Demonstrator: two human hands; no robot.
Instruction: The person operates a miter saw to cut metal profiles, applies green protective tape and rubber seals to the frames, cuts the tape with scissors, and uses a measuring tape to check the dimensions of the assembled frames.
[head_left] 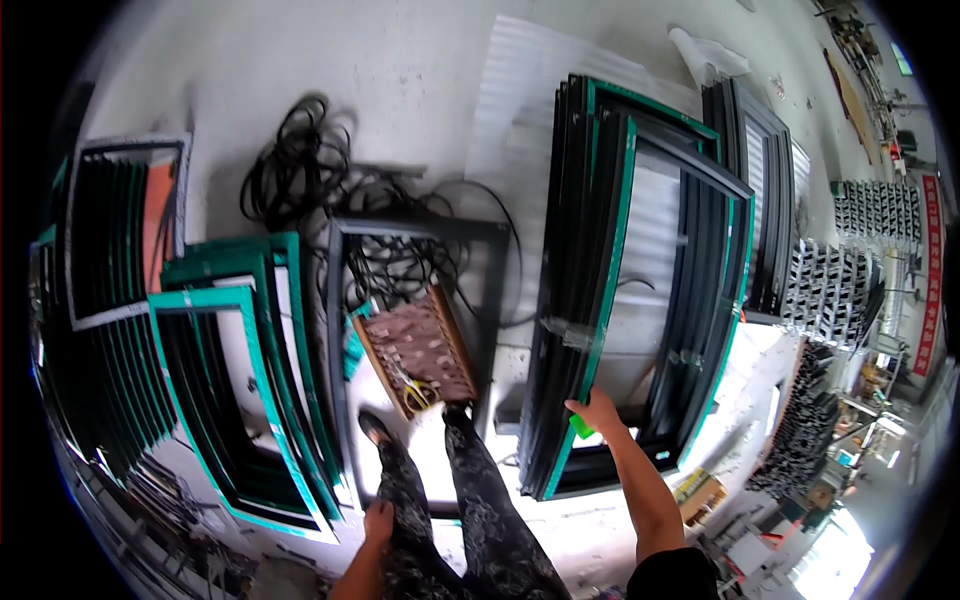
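Frames half sorted, one stack in hand

Legs (470, 500) in dark patterned trousers stood nearest, feet planted on the pale floor (590, 530). The left hand (378, 522) hung low beside the left thigh, fingers loosely curled and holding nothing that could be seen. The right hand (597, 412) reached forward and was clamped on the lower edge of the front frame (640, 300), a tall dark window frame with green protective tape along its edges. That frame stood upright and tilted back, at the front of a leaning stack of frames (565, 250) of the same kind propped against the wall (400, 60).

Just beyond the feet lay a small patterned board (425, 350) with yellow-handled scissors (415, 392) on it, inside a single dark frame (340, 330) lying flat on the floor. To the left, several green-taped frames (230, 380) were stacked flat, and further left more frames (110, 240) leaned in a row. Behind the flat frame, a tangle of black rubber seal strip (310, 170) was heaped on the floor.

Judging by this, the work was somewhere in the middle: many frames were already grouped in piles, while the gripped one had not left its stack and the single frame on the floor looked unfinished. Far right, racks of metal profiles (860, 210) stood well apart.
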